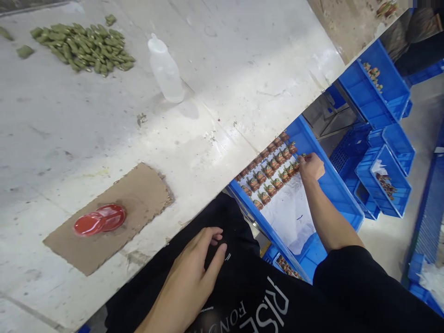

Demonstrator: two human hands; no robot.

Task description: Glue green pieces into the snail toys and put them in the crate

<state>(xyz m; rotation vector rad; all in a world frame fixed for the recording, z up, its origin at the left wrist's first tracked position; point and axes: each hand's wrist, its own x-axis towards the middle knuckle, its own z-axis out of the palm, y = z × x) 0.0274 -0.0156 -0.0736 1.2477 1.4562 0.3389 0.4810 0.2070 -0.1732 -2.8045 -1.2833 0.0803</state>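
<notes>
My right hand (312,167) reaches into a blue tray (342,201), its fingertips closed on a small figurine at the end of a row. Rows of small brown and green figurines (277,183) stand on white paper (289,212) in that tray. Over my lap, my left hand (199,261) hangs with thumb and fingers apart and nothing between them. On the table lie a piece of cardboard (142,194) with two overlapping red discs of glossy liquid (88,224), a white squeeze bottle (166,71) and a pile of small green pieces (86,48).
The white table (222,92) ends in a slanting edge beside the tray. Further blue bins (385,92) holding small parts stand at the right, some on the floor. Another blue bin (277,259) shows below the tray.
</notes>
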